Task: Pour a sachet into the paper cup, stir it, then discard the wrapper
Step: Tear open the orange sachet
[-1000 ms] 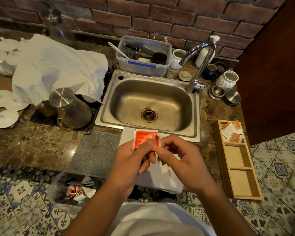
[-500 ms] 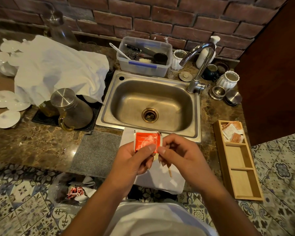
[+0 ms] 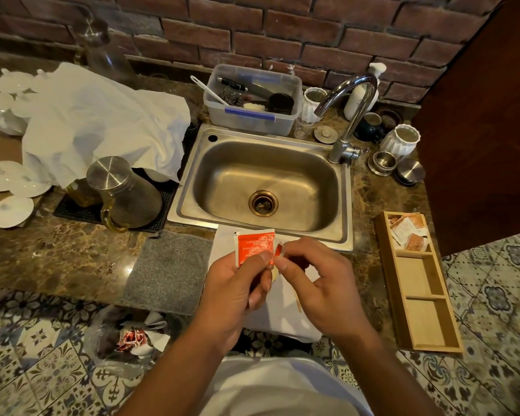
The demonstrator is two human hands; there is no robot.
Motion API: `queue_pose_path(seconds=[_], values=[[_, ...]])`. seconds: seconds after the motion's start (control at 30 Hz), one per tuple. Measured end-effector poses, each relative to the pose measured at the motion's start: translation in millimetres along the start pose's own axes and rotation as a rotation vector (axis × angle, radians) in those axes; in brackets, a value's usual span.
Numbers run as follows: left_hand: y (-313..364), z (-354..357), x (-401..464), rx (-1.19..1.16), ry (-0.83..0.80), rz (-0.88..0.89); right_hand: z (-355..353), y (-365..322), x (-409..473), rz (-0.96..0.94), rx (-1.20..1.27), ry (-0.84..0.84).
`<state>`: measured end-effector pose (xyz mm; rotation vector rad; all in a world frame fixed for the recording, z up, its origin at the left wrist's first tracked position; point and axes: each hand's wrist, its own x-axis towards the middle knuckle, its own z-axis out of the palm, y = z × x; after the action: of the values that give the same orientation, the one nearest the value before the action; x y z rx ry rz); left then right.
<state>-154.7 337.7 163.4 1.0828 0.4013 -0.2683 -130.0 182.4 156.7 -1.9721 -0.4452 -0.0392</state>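
My left hand [image 3: 237,283] pinches an orange-red sachet [image 3: 254,246] with white edges, held upright above the white cloth [image 3: 282,316] in front of the sink. My right hand [image 3: 315,280] pinches the sachet's right edge, where a narrow strip [image 3: 279,250] is torn partly away. A thin wooden stirrer [image 3: 297,301] lies on the cloth under my right hand. A pale rim, perhaps the paper cup [image 3: 274,274], shows between my hands; the rest is hidden.
A steel sink [image 3: 264,187] with a tap [image 3: 348,115] is just behind. A wooden tray [image 3: 415,283] with more sachets [image 3: 407,231] sits on the right. A grey mat [image 3: 168,271] lies left, a waste bag [image 3: 126,337] on the floor below, a jug [image 3: 123,193] further left.
The sachet's right edge has begun to tear: a strip now stands apart from the body between my two thumbs. Both hands stay in about the same place.
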Motion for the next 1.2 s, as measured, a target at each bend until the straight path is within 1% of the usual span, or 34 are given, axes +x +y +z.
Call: queue_pose_path(seconds=[0.23,0.37,0.53,0.8,1.07,1.2], values=[[-3,4,0,-0.056,0.027,-0.017,6,3,-3,-0.048,-0.097,0.102],[-3,6,1,-0.078,0.05,0.001,12,1,-4,0.007,-0.054,0.166],[-4,8,1,-0.083,0.062,-0.002,12,2,-5,0.089,0.062,0.161],[-4,12,1,-0.084,0.072,0.002,13,3,-7,0.153,0.14,0.19],[-5,14,1,-0.028,0.088,0.06,12,0,-5,0.166,0.16,0.201],[-5,14,5,-0.011,0.121,0.088,15,-4,0,0.222,0.23,0.206]])
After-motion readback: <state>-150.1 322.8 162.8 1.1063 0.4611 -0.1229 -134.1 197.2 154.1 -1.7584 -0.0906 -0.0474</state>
